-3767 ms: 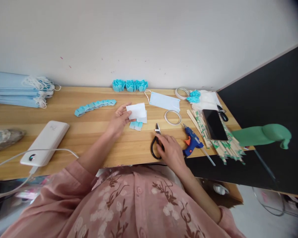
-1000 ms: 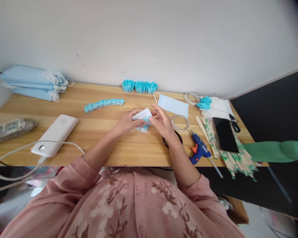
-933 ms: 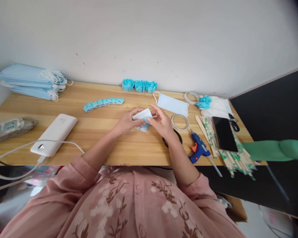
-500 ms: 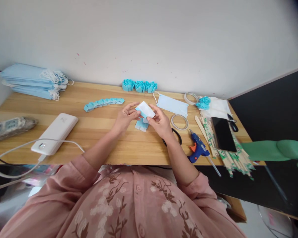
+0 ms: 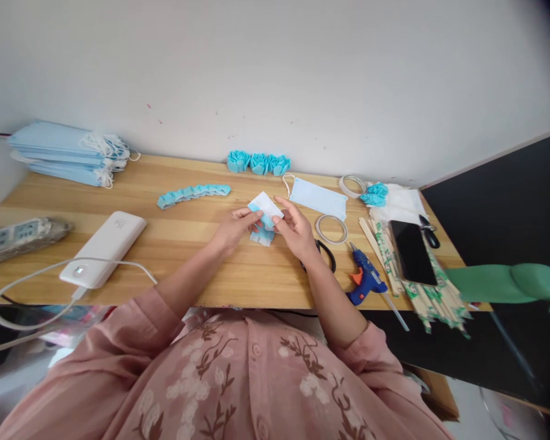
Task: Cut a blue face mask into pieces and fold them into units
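My left hand (image 5: 234, 225) and my right hand (image 5: 295, 229) meet over the middle of the wooden table (image 5: 187, 263). Together they pinch a small folded white-and-blue mask piece (image 5: 266, 205), held a little above the table. Small blue folded pieces (image 5: 261, 236) lie on the table just under it. Black scissors (image 5: 321, 253) lie by my right wrist, partly hidden behind it.
A white power bank (image 5: 104, 248) with a cable lies left, a power strip (image 5: 21, 237) further left, stacked masks (image 5: 64, 160) at back left. A blue folded strip (image 5: 193, 194), blue rosettes (image 5: 258, 162), a flat mask (image 5: 318, 198), tape rolls (image 5: 331, 228), glue gun (image 5: 365, 278), phone (image 5: 411, 252) on sticks lie right.
My right hand left the scissors on the table and joined my left hand on the folded piece. Both hands have turned and refolded it, lifting it slightly.
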A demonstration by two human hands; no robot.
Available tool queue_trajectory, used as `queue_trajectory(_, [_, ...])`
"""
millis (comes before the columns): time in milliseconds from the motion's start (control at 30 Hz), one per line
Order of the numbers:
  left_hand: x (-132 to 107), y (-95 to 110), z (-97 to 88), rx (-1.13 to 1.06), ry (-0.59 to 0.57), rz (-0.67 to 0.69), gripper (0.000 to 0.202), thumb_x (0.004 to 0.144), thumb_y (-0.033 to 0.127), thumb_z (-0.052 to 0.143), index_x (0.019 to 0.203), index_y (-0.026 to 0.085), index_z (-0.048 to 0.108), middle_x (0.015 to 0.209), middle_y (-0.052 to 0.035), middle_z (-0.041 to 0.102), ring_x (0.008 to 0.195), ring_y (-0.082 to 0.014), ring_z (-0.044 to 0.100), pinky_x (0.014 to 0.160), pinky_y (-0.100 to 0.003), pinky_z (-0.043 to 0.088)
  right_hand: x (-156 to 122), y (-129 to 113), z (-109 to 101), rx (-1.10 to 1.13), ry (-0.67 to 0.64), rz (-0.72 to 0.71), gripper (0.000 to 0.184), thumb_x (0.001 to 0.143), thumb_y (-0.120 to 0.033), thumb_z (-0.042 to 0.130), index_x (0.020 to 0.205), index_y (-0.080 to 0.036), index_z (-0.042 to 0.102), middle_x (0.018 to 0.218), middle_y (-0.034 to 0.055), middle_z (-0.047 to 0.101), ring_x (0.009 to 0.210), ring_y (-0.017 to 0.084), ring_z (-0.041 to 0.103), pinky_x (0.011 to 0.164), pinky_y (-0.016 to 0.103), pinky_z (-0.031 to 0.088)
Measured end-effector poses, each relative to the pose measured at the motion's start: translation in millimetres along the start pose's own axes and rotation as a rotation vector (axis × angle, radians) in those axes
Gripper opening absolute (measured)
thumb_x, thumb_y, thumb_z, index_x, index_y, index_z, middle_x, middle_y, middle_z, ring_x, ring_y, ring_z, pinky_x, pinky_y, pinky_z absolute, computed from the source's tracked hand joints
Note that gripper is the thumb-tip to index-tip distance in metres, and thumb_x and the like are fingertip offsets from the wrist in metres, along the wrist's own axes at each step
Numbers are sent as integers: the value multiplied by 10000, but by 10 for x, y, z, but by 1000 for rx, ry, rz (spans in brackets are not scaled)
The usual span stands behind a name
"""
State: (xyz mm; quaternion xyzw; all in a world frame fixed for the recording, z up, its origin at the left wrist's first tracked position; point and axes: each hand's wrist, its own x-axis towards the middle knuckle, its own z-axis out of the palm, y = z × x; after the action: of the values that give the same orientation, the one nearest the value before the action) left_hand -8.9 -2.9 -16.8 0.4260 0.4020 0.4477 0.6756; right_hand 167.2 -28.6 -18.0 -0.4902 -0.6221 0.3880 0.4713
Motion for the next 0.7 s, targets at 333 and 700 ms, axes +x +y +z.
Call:
queue_trajectory(333, [29,112,-22,-209,37,-17,304,667,360,853,746,123,680,714,-39,693,682,-144,639,745,-312,514,19,47,-79,-255,174,-113,488,901,-280,565,1386,-258,518,989,46,692,881,200,646,779,366,556])
queue_trajectory(700, [-7,72,31,-241,-42,-39,327,684,370,847,846,130,694,784,-42,729,741,-147,672,809,-316,534,27,-69,-20,-660,42,-481,236,916,-197,557,1078,-321,677,1338,58,581,1347,288,448,1128,560,372])
